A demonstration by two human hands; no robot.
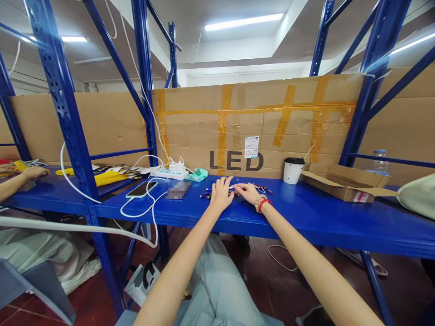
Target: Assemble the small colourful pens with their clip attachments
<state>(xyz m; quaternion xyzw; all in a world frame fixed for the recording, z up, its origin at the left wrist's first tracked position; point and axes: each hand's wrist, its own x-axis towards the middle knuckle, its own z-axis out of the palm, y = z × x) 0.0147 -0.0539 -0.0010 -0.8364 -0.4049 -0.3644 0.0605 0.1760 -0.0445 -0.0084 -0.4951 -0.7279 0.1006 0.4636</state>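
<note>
My left hand [221,194] lies palm down over a small heap of slim, pen-like things on the blue table, its fingers stretched and a little apart. Purple and dark pens [205,195] stick out to its left. My right hand [248,193], with a beaded bracelet and a red band at the wrist, reaches in from the right. Its fingertips are pinched together close to the left hand's fingers, around what looks like a thin pen [232,187]. Red and dark pens [265,189] lie just beyond the right hand. The palms hide part of the heap.
On the blue table [322,222] a phone [142,189], white cables and a power strip [170,172] sit to the left. A lidded paper cup [292,171] and an open cardboard box [343,183] stand right. Blue posts flank me; another person's hand [34,172] is far left.
</note>
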